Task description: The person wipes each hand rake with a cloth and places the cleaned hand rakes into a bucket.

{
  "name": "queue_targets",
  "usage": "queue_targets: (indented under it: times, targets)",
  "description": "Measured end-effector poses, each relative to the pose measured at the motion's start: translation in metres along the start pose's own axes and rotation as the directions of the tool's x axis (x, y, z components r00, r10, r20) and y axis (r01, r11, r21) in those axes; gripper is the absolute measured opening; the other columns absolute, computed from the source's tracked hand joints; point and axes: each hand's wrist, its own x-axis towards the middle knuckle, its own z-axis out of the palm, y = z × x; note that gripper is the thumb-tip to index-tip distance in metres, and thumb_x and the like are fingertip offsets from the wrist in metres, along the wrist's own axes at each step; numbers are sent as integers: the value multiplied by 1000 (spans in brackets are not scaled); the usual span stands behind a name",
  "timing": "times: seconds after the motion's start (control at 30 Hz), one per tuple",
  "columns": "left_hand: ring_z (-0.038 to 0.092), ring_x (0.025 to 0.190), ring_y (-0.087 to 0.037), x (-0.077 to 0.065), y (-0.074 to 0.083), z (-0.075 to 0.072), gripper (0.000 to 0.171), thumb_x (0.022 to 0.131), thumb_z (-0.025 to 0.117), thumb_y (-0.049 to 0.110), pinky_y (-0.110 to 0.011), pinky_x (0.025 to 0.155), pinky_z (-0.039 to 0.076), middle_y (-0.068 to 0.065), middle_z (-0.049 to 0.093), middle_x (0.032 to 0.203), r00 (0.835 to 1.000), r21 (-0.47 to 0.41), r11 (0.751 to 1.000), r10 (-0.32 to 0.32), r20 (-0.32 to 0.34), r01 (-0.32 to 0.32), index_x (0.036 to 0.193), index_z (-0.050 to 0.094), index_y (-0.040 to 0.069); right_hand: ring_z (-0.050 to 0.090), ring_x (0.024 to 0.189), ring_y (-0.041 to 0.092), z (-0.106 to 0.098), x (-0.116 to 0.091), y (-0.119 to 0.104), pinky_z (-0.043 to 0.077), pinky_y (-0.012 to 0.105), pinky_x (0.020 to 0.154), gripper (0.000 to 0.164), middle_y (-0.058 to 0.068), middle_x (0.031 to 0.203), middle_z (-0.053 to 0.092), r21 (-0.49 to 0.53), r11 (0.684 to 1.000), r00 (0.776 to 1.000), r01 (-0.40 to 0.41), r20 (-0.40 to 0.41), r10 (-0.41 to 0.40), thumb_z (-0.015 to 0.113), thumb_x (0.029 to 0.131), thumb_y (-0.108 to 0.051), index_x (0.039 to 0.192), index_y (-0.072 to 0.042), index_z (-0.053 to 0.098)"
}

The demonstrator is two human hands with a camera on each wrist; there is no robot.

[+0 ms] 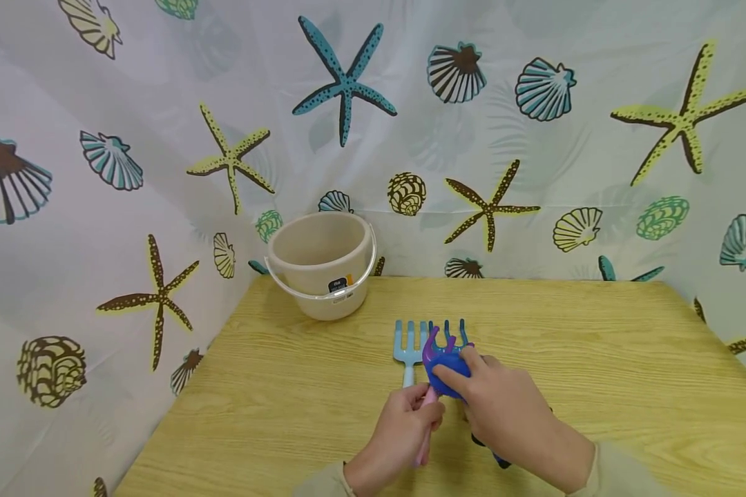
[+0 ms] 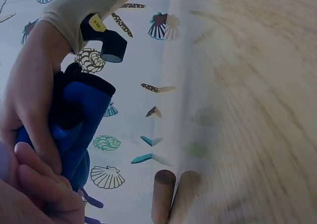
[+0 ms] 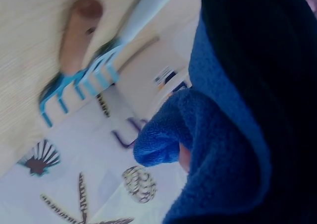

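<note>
My left hand (image 1: pixel 400 431) grips the pink handle of a small hand rake with purple tines (image 1: pixel 429 348). With bent fingers my right hand (image 1: pixel 510 407) holds a blue cloth (image 1: pixel 445 376) against the rake, just below its tines. In the right wrist view the fluffy cloth (image 3: pixel 218 149) fills much of the picture and shows a dark side. It hangs in folds between both hands in the left wrist view, covering part of the rake. Beyond the hands lie a light blue rake (image 1: pixel 408 355) and a teal rake (image 3: pixel 64 95) with a wooden handle.
A beige bucket (image 1: pixel 326 276) with a clear handle stands at the back left of the wooden table (image 1: pixel 273 386). A curtain (image 1: pixel 373 159) printed with shells and starfish surrounds the table at the back and sides.
</note>
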Motion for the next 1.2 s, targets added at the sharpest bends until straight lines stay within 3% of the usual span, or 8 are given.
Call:
queue_targets:
  times: [0.13,0.37,0.5,0.7,0.87,1.07,1.2]
  targets:
    - [38,30,-12,1,3,-1,10,89,55,9,-18,29,32,2,45,50,1000,-15,1000,7,2,-7,89,61,0,61,76,29,2,-1,-4,55,38,38,51,17,106,60,-6,999,998,37,-57,-37,78,69,-16,118,-25,64]
    - [39,34,-9,-1,9,-2,25,91,56,11,-17,28,37,-4,53,68,1000,-140,990,-25,18,28,111,59,-4,60,85,39,15,-6,8,58,45,42,59,22,109,58,-25,998,988,-61,-143,56,80,67,-18,123,-20,63]
    - [39,35,-9,-1,10,-2,23,91,55,8,-16,28,37,-4,52,67,999,-191,981,-37,28,41,109,58,-5,60,82,36,19,-10,11,57,44,41,61,22,107,56,-10,996,983,-85,-167,82,79,67,-18,125,-18,61]
    - [39,32,-9,-1,12,-2,21,90,54,9,-17,27,37,-3,52,66,1000,-215,976,-20,16,23,104,58,-6,60,78,30,20,-18,-8,56,37,38,62,20,105,56,51,999,977,-16,-211,26,73,68,-14,128,-14,58]
    - [39,32,-9,-1,13,-2,24,90,53,9,-16,27,38,-3,52,66,1000,-210,977,-22,15,24,108,56,-7,60,75,30,23,-15,-8,56,39,38,61,19,103,56,48,997,970,-52,-236,62,72,68,-12,127,-16,60]
    - [39,35,-8,-4,13,-1,26,90,56,11,-16,28,38,-3,52,67,999,-174,984,-32,6,32,112,57,-5,55,60,21,23,-4,23,53,33,37,52,15,97,54,134,980,969,-149,-178,172,73,77,-14,127,-18,60]
    - [39,35,-9,-6,11,1,26,90,56,10,-17,27,38,-3,52,68,1000,-160,987,-24,17,26,112,58,-4,50,54,15,20,6,45,48,29,42,45,10,97,54,282,933,966,-224,-60,250,69,84,-13,128,-18,61]
